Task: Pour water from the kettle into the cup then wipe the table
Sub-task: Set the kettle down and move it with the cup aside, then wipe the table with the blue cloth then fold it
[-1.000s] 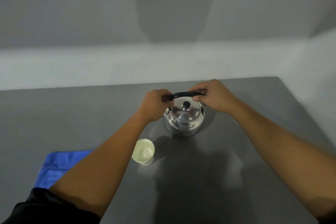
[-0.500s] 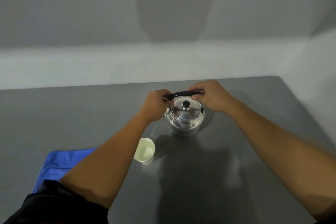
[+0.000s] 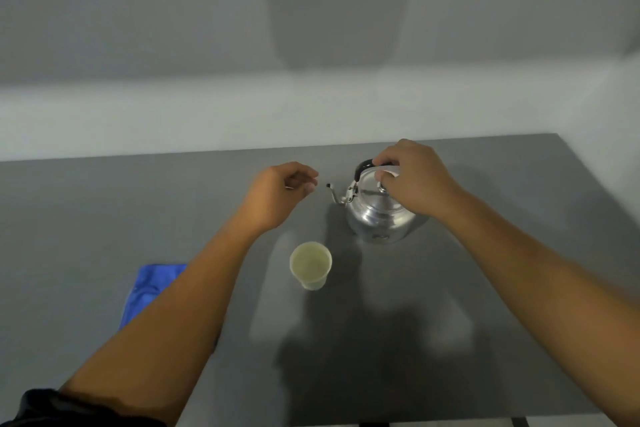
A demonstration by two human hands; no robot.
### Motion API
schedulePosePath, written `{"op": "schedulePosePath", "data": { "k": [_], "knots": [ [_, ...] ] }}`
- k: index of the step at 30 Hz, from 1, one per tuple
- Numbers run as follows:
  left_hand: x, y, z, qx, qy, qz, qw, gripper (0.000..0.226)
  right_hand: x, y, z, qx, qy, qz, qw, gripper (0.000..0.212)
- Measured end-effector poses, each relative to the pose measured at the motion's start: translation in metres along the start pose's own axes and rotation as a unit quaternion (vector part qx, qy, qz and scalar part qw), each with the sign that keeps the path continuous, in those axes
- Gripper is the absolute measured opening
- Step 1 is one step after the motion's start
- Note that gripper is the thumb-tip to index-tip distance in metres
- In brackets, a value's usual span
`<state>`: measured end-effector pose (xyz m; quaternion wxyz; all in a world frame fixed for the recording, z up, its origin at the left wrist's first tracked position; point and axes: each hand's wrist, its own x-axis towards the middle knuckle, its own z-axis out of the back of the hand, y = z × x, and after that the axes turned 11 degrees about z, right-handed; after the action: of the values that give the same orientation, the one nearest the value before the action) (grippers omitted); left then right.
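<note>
A bare, staged test room: plain grey table [image 3: 104, 218] against blank pale walls [image 3: 138, 28].

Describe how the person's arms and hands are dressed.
Both forearms are bare, and the left hand and right hand wear no gloves, rings or watch that I can see. A dark, black-looking sleeve shows only at the upper left arm; no sleeve shows on the right.

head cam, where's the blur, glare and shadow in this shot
Head view: motion blur smears the right hand gripping the kettle handle, and the left hand, loosely curled, is slightly soft. Bright glare streaks the kettle's lid and shiny body. Soft shadows of arms and head fall on the grey table near the cup, and a large shadow sits on the back wall.
</note>
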<state>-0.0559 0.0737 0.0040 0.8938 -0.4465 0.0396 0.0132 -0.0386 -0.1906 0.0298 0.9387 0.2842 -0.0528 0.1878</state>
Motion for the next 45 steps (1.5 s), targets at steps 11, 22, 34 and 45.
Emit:
{"op": "schedulePosePath", "data": {
  "k": [11, 22, 34, 45],
  "knots": [
    [-0.102, 0.122, 0.087, -0.07, -0.005, 0.122, 0.99, 0.016, -0.046, 0.155, -0.111, 0.275, 0.026, -0.02, 0.961, 0.011],
    [-0.175, 0.242, 0.117, 0.041, -0.12, 0.229, 0.965, 0.022, -0.057, 0.207, -0.244, 0.257, 0.103, -0.134, 0.951, 0.012],
    [-0.179, 0.272, 0.119, 0.069, -0.117, 0.257, 0.957, 0.044, -0.058, 0.217, -0.308, 0.195, 0.068, -0.121, 0.971, 0.034],
    [-0.18, 0.273, 0.119, 0.006, -0.097, 0.259, 0.961, 0.037, -0.063, 0.235, -0.315, 0.349, 0.014, -0.306, 0.886, 0.035]
  ]
}}
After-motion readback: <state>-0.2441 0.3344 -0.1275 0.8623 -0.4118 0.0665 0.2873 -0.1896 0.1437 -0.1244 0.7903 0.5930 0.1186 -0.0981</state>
